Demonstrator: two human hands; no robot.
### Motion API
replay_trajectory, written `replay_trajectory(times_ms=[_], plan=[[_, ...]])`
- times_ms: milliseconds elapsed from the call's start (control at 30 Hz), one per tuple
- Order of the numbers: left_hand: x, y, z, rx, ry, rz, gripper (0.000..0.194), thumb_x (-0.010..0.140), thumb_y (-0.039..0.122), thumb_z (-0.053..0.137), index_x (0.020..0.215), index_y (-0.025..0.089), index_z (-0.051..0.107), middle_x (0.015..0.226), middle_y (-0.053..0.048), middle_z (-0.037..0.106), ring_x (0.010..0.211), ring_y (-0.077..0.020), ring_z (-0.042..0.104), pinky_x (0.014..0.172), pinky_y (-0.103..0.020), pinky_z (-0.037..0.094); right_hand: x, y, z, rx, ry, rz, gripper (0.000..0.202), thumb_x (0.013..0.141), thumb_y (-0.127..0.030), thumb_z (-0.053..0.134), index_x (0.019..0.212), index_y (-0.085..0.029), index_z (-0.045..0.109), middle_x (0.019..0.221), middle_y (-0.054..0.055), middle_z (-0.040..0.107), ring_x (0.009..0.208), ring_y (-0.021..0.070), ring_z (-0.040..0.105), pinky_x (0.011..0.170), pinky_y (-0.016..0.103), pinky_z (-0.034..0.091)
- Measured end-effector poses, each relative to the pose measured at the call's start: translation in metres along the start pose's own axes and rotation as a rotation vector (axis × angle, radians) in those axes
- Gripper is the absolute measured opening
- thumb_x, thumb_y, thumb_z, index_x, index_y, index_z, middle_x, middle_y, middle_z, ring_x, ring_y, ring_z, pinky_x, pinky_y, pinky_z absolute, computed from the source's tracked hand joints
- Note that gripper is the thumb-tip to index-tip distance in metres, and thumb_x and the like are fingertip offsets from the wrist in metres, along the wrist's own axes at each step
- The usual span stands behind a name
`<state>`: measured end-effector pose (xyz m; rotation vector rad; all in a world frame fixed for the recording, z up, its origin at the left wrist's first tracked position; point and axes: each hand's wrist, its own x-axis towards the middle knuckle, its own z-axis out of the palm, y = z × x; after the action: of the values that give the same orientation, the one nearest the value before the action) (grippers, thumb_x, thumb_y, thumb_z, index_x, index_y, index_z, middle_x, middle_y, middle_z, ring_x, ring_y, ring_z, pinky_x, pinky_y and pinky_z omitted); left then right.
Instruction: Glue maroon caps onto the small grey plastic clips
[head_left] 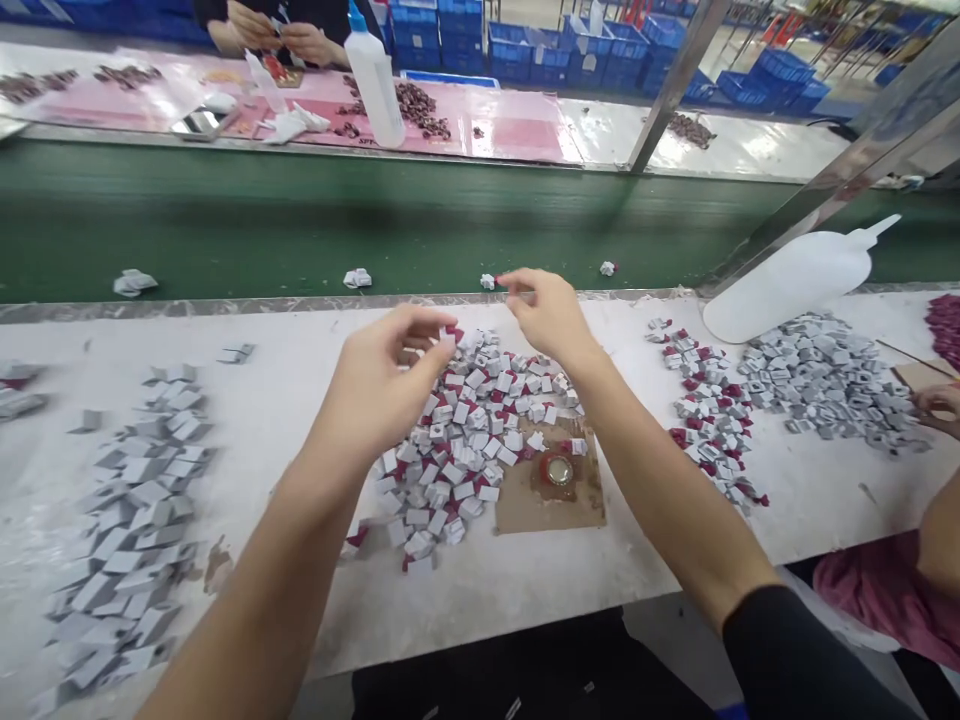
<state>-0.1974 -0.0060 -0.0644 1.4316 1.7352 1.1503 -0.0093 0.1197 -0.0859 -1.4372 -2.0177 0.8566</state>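
My left hand is over the left part of a pile of small grey and dark red pieces, its thumb and fingertips closed on a grey and red piece. Reaching to the near edge of the green belt, my right hand has its fingertips at a small white and red piece. Whether those fingers grip it is too small to tell. Below the right wrist, a brown board holds a round red-rimmed dish.
Grey pieces are heaped at left. On the right stand more piles and a white bottle lying tilted. A metal post rises beyond the belt. A person's hands work across it; another person's hand is at right.
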Motion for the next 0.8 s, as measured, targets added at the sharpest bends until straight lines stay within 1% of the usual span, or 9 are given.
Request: replay_trajectory(times_ms=[67, 133, 200, 267, 333, 433, 600, 700, 800], plan=[[0.032, -0.007, 0.004, -0.033, 0.021, -0.020, 0.015, 0.097, 0.033, 0.082, 0.110, 0.025, 0.082, 0.119, -0.008, 0.086, 0.117, -0.0297, 0.078, 0.110, -0.049, 0.062, 0.049, -0.006, 0.022, -0.013, -0.021, -0.008, 0.045, 0.103, 0.001, 0.067, 0.142, -0.013, 0.085, 0.157, 0.017, 0.076, 0.143, 0.0341, 0.067, 0.131, 0.056, 0.049], [0.061, -0.015, 0.010, -0.044, 0.031, -0.075, 0.013, 0.094, 0.027, 0.083, 0.106, 0.024, 0.080, 0.115, -0.009, 0.086, 0.114, -0.0291, 0.080, 0.108, -0.048, 0.063, 0.080, -0.008, 0.034, -0.008, -0.048, -0.003, 0.036, 0.096, 0.002, 0.076, 0.126, -0.011, 0.090, 0.148, 0.019, 0.080, 0.145, 0.0378, 0.065, 0.132, 0.059, 0.047], [0.084, -0.023, 0.018, -0.021, 0.022, -0.126, 0.014, 0.092, 0.021, 0.083, 0.105, 0.022, 0.079, 0.109, -0.010, 0.086, 0.106, -0.0274, 0.081, 0.102, -0.046, 0.065, 0.092, -0.006, 0.029, 0.007, -0.049, 0.010, 0.022, 0.094, 0.002, 0.077, 0.108, -0.009, 0.091, 0.131, 0.022, 0.085, 0.136, 0.0380, 0.071, 0.129, 0.059, 0.050], [0.105, -0.029, 0.028, 0.007, -0.019, -0.145, 0.012, 0.096, 0.020, 0.080, 0.108, 0.018, 0.081, 0.107, -0.009, 0.086, 0.102, -0.0242, 0.081, 0.100, -0.043, 0.065, 0.084, 0.000, 0.008, 0.035, -0.014, 0.020, 0.018, 0.098, -0.002, 0.075, 0.105, -0.009, 0.091, 0.120, 0.020, 0.088, 0.122, 0.0346, 0.078, 0.123, 0.056, 0.056], [0.126, -0.031, 0.041, 0.039, -0.074, -0.167, 0.014, 0.104, 0.022, 0.076, 0.115, 0.014, 0.081, 0.110, -0.008, 0.085, 0.103, -0.0219, 0.081, 0.101, -0.042, 0.065, 0.055, 0.010, -0.021, 0.070, 0.023, 0.031, 0.018, 0.100, -0.009, 0.078, 0.112, -0.011, 0.091, 0.114, 0.016, 0.089, 0.108, 0.0304, 0.083, 0.112, 0.052, 0.064], [0.159, -0.028, 0.069, 0.114, -0.176, -0.223, 0.030, 0.113, 0.036, 0.077, 0.134, 0.015, 0.078, 0.130, -0.011, 0.081, 0.113, -0.0244, 0.080, 0.101, -0.046, 0.069, -0.024, 0.028, -0.058, 0.144, 0.053, 0.065, 0.016, 0.099, -0.028, 0.088, 0.111, -0.018, 0.092, 0.107, 0.011, 0.091, 0.087, 0.0279, 0.087, 0.091, 0.048, 0.072], [0.191, -0.014, 0.103, 0.305, -0.219, -0.256, 0.045, 0.111, 0.042, 0.081, 0.148, 0.018, 0.073, 0.148, -0.015, 0.075, 0.128, -0.0307, 0.077, 0.107, -0.053, 0.069, -0.173, 0.062, -0.060, 0.167, 0.233, 0.149, 0.036, 0.099, -0.063, 0.087, 0.109, -0.029, 0.096, 0.109, 0.011, 0.092, 0.098, 0.0340, 0.088, 0.080, 0.044, 0.074], [0.181, -0.011, 0.097, 0.427, -0.157, -0.234, 0.047, 0.110, 0.043, 0.082, 0.149, 0.018, 0.072, 0.152, -0.015, 0.073, 0.132, -0.0321, 0.076, 0.110, -0.055, 0.068, -0.229, 0.084, -0.048, 0.046, 0.250, 0.152, 0.045, 0.102, -0.072, 0.080, 0.108, -0.030, 0.096, 0.108, 0.011, 0.091, 0.097, 0.0329, 0.089, 0.074, 0.038, 0.073], [0.142, -0.015, 0.066, 0.511, -0.090, -0.167, 0.040, 0.112, 0.033, 0.077, 0.149, 0.018, 0.073, 0.155, -0.016, 0.071, 0.136, -0.0313, 0.074, 0.118, -0.053, 0.064, -0.256, 0.104, -0.044, -0.040, 0.178, 0.113, 0.049, 0.105, -0.076, 0.074, 0.105, -0.032, 0.097, 0.109, 0.011, 0.092, 0.096, 0.0328, 0.091, 0.064, 0.035, 0.072]])
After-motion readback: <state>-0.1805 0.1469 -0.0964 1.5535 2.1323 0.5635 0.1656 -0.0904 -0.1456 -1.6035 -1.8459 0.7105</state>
